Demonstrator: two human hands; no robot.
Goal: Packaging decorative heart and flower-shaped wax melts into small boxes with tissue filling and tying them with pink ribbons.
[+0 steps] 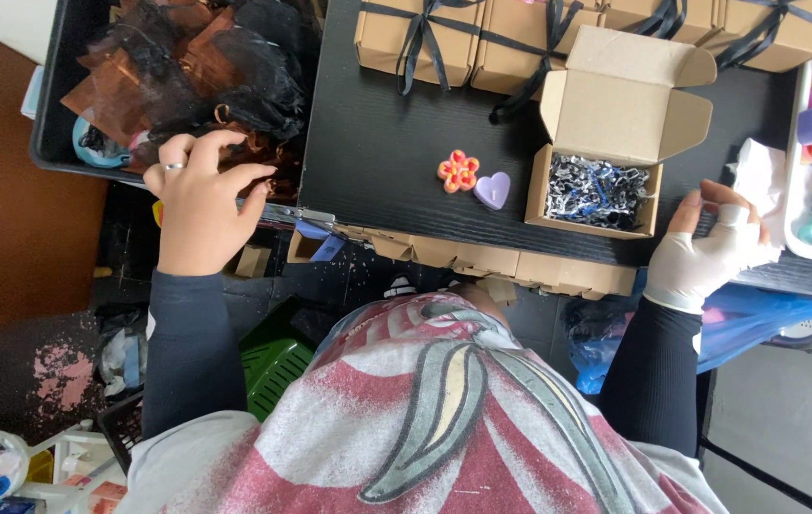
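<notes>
So your black wood-grain table (377,143) is the biggest thing here, running between your two hands. Off past your left fingertips sits the dark bin (63,105), stuffed with sheer organza pouches (187,67) in brown and black, all crinkly and see-through. Your left hand (198,195) rests on the bin's near edge with the fingers curled down into the pile. They look like they're pinching at a pouch, but I can't tell whether you've actually got one.

Along the far side of the table, well beyond your fingers, is a row of closed kraft boxes (415,38) tied with dark ribbon, probably parked there to keep them out of the way. Between your hands stands the open cardboard box (606,162), lid flipped back, lined with shredded paper filler (596,190) in grey, black and blue, so it looks padded ready for something fragile.

Your right hand (710,252), in a pale fingerless glove, sits just beside the white tray (794,205) of colourful moulded shapes, fingers loosely bent and touching a bit of white tissue (758,171), not clamped.

Smallest: an orange flower piece (458,171) and a lilac heart (492,190), smooth and waxy-looking, touching each other, nearer your right fingers.
</notes>
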